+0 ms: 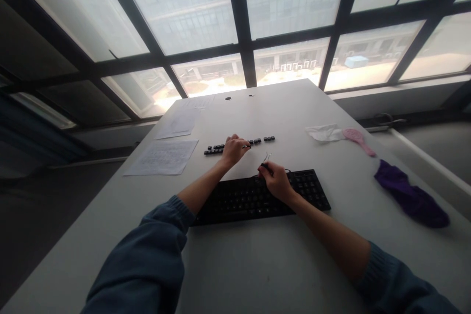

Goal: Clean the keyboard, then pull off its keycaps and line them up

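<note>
A black keyboard [243,199] lies on the white table [257,265]. Beyond it, several loose black keycaps [218,149] form rows. My left hand [234,149] is over the middle of these rows, its fingers pinched at a dark keycap [247,146]. Above the keyboard's far edge, my right hand [275,180] is closed on a small tool with a black grip [267,168] and thin wire prongs [267,157] pointing away from me. Part of the keyboard is hidden under my right hand.
Printed paper sheets [162,158] lie at the left. On the right are a white tissue [324,133], a pink hairbrush [356,140] and a purple cloth item [410,196] near the table's edge. Windows [206,5] stand behind the table.
</note>
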`<state>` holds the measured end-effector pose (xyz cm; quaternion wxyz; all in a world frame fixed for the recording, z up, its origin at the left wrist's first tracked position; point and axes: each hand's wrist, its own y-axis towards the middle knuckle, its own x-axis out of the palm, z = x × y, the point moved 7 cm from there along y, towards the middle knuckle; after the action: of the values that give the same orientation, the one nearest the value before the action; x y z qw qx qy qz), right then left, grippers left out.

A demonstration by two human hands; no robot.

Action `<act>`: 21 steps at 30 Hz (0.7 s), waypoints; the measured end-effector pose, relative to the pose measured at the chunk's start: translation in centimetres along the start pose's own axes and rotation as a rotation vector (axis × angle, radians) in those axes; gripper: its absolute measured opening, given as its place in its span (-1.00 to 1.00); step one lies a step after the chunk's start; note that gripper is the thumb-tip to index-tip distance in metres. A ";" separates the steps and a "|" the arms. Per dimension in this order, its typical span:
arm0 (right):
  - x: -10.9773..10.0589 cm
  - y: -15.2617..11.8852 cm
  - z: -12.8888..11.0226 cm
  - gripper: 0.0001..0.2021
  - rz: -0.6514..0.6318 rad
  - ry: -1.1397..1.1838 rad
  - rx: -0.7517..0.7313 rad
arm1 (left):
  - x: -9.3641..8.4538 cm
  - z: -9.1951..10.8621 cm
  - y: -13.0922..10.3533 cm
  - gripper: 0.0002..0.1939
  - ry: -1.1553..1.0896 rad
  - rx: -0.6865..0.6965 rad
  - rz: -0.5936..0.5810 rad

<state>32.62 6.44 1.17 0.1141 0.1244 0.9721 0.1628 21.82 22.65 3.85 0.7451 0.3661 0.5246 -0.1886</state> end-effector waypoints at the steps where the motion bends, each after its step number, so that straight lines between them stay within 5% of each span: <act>1: 0.0 0.0 0.1 -0.80 -0.003 -0.003 -0.001 | 0.3 -0.2 0.0 -0.91 0.014 -0.001 -0.009; 21: 0.0 -0.1 -0.5 -0.80 -0.015 -0.020 -0.003 | 0.9 -0.8 0.3 -0.94 0.034 0.001 0.004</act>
<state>32.53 6.22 1.56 0.1250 0.1183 0.9717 0.1620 21.86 23.56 3.00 0.7365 0.3707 0.5361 -0.1811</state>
